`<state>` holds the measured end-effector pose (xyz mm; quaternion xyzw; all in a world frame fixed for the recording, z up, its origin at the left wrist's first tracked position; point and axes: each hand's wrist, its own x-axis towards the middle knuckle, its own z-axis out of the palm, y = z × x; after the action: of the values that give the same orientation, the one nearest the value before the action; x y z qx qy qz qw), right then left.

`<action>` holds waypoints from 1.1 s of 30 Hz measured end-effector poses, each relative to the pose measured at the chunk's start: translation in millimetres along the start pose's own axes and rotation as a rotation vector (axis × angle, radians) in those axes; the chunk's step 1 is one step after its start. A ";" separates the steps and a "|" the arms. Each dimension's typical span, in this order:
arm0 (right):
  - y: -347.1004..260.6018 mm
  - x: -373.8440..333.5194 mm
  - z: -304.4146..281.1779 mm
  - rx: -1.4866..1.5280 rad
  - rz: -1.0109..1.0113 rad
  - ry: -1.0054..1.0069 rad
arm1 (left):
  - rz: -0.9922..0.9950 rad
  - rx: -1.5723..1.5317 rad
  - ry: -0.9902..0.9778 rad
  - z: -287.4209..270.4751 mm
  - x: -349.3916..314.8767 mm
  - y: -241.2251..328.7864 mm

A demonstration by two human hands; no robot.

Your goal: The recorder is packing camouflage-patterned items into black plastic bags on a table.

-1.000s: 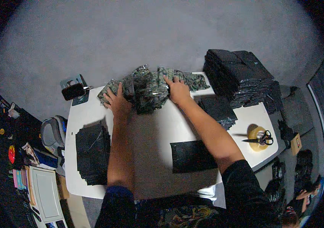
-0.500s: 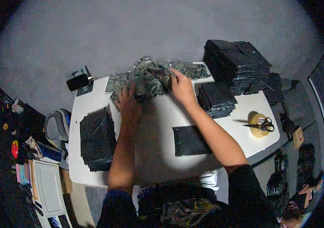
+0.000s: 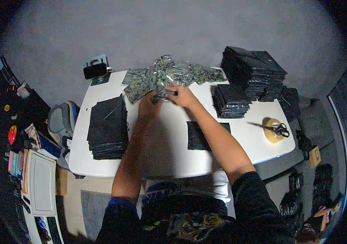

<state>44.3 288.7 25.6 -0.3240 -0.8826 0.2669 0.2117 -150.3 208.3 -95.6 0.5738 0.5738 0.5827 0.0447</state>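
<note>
At camouflage plastic (image 3: 164, 75) | left hand (image 3: 149, 107), right hand (image 3: 184, 97) | closer together (earlier apart)

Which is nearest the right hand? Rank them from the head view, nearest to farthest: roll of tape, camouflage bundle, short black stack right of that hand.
From the right hand:
1. Camouflage bundle: at the fingertips, toward the table's far edge.
2. Short black stack: to the hand's right.
3. Roll of tape: farther right, under the scissors.
</note>
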 end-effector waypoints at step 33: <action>7.6 -95.0 -4.5 0.375 0.207 0.320 | -0.308 0.168 -0.016 -35.0 -2.5 133.7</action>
<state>116.8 230.0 5.4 -0.4056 -0.7354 0.3912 0.3763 -93.6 139.8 10.2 0.4854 0.7012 0.5143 0.0902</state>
